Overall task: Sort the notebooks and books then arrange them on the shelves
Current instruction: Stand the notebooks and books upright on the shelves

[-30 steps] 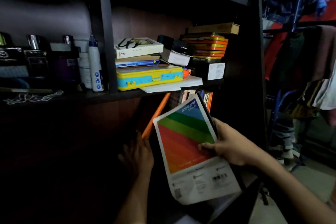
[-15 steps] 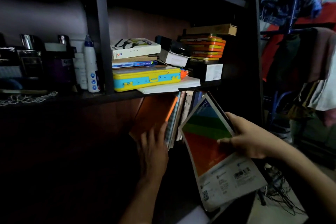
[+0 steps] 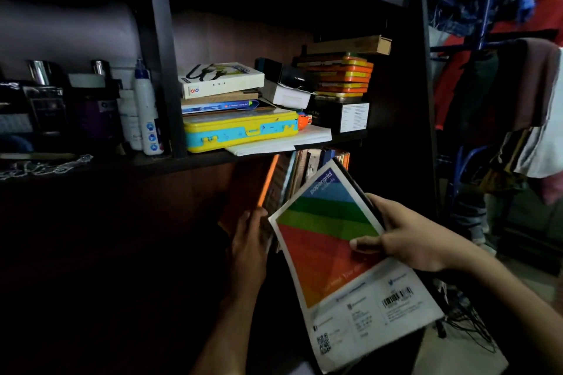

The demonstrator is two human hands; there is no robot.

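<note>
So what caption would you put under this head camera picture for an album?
Right hand holds a rainbow-covered notebook while the left hand steadies upright books on the lower shelf.

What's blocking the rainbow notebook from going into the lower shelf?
The row of upright books fills the spot ahead of the notebook. The left hand rests against them; the right hand holds the notebook outside.
</note>
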